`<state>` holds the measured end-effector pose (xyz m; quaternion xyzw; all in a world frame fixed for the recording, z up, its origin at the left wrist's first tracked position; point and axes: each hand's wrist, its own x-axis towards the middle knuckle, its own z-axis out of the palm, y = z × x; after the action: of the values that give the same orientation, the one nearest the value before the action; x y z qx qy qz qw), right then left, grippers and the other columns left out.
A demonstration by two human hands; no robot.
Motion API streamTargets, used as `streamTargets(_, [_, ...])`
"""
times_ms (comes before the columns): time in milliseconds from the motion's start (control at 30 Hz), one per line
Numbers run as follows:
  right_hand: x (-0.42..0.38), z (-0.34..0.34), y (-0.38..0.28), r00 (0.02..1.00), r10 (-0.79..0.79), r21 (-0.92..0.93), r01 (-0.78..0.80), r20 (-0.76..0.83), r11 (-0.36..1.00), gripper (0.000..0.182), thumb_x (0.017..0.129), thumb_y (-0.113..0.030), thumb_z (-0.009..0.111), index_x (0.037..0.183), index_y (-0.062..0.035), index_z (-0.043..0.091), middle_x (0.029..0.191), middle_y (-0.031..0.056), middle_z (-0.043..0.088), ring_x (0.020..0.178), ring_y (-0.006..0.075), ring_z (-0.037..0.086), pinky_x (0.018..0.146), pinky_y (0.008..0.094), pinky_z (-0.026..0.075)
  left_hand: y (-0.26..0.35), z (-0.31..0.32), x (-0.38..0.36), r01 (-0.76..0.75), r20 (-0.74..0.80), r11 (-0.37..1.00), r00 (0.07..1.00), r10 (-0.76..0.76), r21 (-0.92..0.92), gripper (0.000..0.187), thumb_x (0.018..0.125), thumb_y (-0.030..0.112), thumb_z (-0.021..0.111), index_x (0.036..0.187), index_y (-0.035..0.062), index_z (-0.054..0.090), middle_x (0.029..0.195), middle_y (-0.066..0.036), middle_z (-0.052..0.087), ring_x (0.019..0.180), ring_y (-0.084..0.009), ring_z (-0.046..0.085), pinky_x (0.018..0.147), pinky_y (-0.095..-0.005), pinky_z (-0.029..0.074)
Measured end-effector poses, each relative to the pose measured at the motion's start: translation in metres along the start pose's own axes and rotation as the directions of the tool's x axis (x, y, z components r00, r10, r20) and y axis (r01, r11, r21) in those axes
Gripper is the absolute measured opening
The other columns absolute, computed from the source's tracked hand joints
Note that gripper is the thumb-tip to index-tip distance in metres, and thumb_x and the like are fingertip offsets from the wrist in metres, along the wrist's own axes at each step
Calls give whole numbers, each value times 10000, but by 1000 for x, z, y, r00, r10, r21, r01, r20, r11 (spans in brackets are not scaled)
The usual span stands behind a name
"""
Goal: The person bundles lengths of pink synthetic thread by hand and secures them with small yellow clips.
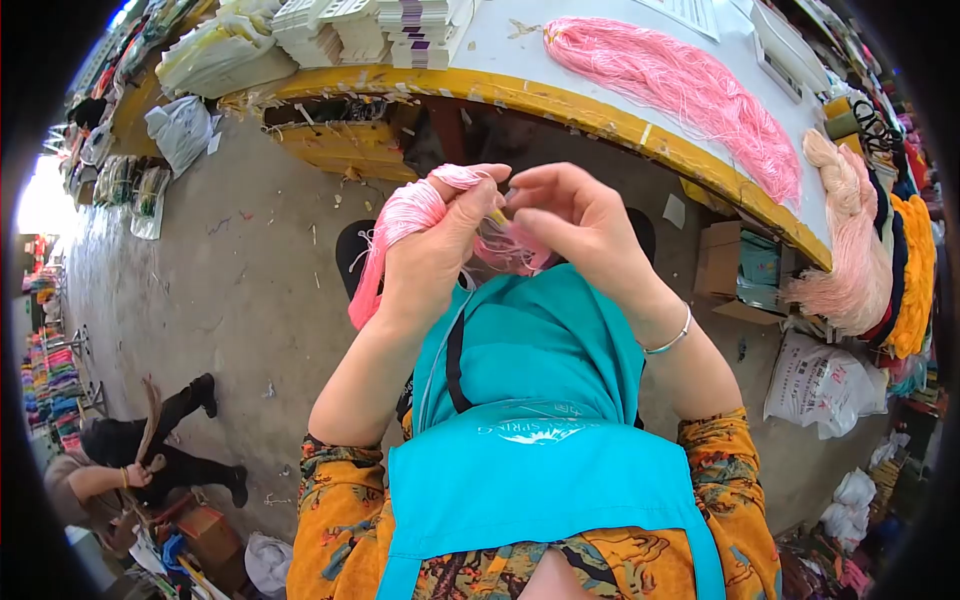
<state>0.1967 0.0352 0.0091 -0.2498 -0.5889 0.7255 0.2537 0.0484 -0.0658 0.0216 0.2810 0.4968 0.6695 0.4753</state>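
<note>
My left hand (440,250) is closed around a skein of pink thread (412,212), which loops over the fingers and hangs down past the wrist. My right hand (580,220) is close beside it, its fingers curled and its thumb pointing towards the left fingertips. Between the two hands shows a small yellowish bit (497,216), slightly blurred. Loose pink strands hang below the right thumb, in front of my turquoise apron (540,350). What the right fingertips pinch is too small and blurred to make out.
A long pink skein (680,95) lies on the yellow-edged table (560,118) ahead. Paper stacks (350,35) stand at its left; peach and orange skeins (850,230) hang at its right. A cardboard box (735,265) sits below. Another person (130,460) is at the lower left.
</note>
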Motion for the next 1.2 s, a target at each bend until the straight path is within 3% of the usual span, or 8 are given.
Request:
streamTargets(67, [7,-6,6,864,-494,-607,340,-101,718,270,794,-64,683,1046,2,612,994,96,647,947,206,621,827,294,488,-1,0,5,-13,-44,1000,999,13,23,290,967,171,589,1174,-32,595,833,-5,625,452,16,331,395,-167,232])
streamTargets(100, [8,-9,5,832,-545,-634,370,-98,679,267,755,-61,689,1010,-10,628,990,120,643,1009,262,597,875,330,467,0,0,6,10,-53,1000,999,-9,27,279,960,193,605,1153,-8,616,828,9,621,511,10,363,438,-167,253])
streamTargets(400, [10,4,23,940,-326,-382,267,-99,885,113,804,-69,678,872,15,647,870,94,642,834,165,619,715,310,509,-12,9,20,58,-58,998,997,-57,24,241,939,213,644,1098,32,656,829,30,614,659,-6,470,530,-170,326])
streamTargets(600, [13,-20,10,998,-53,-72,52,-18,996,100,867,-56,629,910,33,617,770,54,623,721,80,620,595,246,535,-23,0,34,189,178,981,968,-178,-46,283,888,91,653,1139,-33,615,945,-43,653,786,-73,597,669,-192,466])
streamTargets(733, [18,-39,7,988,143,346,-115,-56,931,141,910,-139,624,889,0,619,706,31,604,630,107,607,578,253,548,-30,-14,44,-24,-238,990,969,57,139,230,910,98,617,1107,-19,643,849,-10,634,700,-65,545,596,-189,415])
streamTargets(967, [13,-27,5,955,269,427,-194,-123,883,177,933,-131,618,1007,25,655,812,89,683,628,107,630,600,221,543,-32,-7,26,378,104,925,920,-379,25,250,968,193,552,1097,7,659,788,40,621,517,17,376,438,-165,247])
streamTargets(1100, [5,-26,15,983,172,211,-155,-62,965,166,910,-99,655,1018,26,658,846,85,686,704,106,653,643,229,553,-47,0,26,384,187,921,911,-368,-57,319,969,171,519,1221,-2,610,774,46,614,508,18,355,436,-160,243])
streamTargets(1200, [-1,-24,20,980,166,110,-153,-113,982,146,913,-91,646,993,31,653,832,72,679,712,101,651,642,225,550,-42,6,25,279,160,943,955,-252,-180,422,932,55,459,1350,18,510,1043,-41,659,504,17,332,437,-153,260])
